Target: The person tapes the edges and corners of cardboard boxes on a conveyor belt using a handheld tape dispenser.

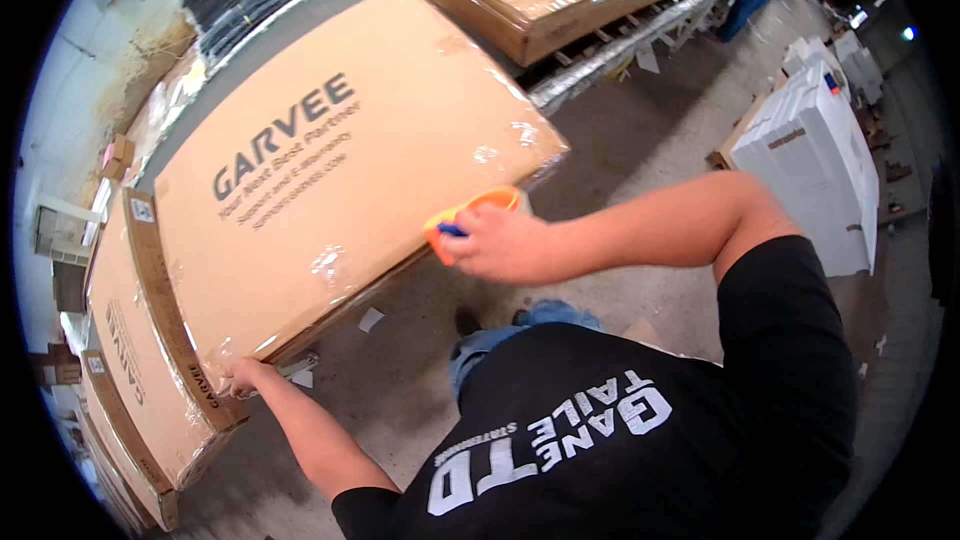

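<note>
Brown cardboard forms the broad, flat, rectangular carton [380, 155] lying just right of similar brown cartons [125, 305], probably heavy and stiff, slick where clear tape [328, 260] shines, best held beneath opposite edges. The right hand [505, 243] has its fingers clamped on an orange plastic tape dispenser [508, 198]; the left hand [242, 377] is at the near left corner, its fingers' grip impossible to tell.

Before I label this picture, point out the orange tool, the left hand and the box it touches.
Orange tool [500, 198]: head view, on its orange rim.
Left hand [242, 376]: head view, on its back.
Box [385, 175]: head view, on its top face.
</note>
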The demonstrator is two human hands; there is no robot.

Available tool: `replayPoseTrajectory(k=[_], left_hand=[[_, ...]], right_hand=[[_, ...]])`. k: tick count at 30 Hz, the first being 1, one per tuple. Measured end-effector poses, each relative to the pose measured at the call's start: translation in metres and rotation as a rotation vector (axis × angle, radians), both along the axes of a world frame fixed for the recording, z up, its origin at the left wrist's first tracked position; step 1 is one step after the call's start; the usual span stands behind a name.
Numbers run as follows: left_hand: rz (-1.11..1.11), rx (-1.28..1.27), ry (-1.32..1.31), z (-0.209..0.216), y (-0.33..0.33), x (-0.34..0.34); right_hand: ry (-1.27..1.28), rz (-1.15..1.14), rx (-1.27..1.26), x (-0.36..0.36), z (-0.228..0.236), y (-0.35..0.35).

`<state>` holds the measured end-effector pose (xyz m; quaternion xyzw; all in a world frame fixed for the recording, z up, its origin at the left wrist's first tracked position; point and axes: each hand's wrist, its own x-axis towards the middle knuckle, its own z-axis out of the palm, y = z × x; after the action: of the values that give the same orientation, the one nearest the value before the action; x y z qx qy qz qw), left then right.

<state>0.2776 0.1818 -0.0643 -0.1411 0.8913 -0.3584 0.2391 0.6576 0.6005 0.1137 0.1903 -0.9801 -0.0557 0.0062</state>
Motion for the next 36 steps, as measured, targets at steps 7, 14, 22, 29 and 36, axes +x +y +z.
replayPoseTrajectory(k=[7, 14, 22, 29, 36], left_hand=[[0.084, 0.013, -0.030, 0.042, 0.170, 0.117], [0.076, 0.002, -0.151, 0.082, 0.321, 0.204], [0.679, 1.223, 1.248, 0.066, 0.359, 0.253], [0.508, 1.507, 1.508, 0.010, 0.328, 0.243], [0.182, 1.367, 1.244, 0.012, 0.343, 0.263]], right_hand=[[-0.023, 0.055, 0.019, 0.018, -0.010, 0.044], [0.053, 0.019, -0.179, 0.064, -0.031, 0.128], [-0.095, 0.019, 0.073, 0.159, -0.044, 0.302], [-0.026, 0.077, -0.066, 0.080, -0.101, 0.277], [-0.230, -0.280, 0.009, 0.085, -0.140, 0.292]])
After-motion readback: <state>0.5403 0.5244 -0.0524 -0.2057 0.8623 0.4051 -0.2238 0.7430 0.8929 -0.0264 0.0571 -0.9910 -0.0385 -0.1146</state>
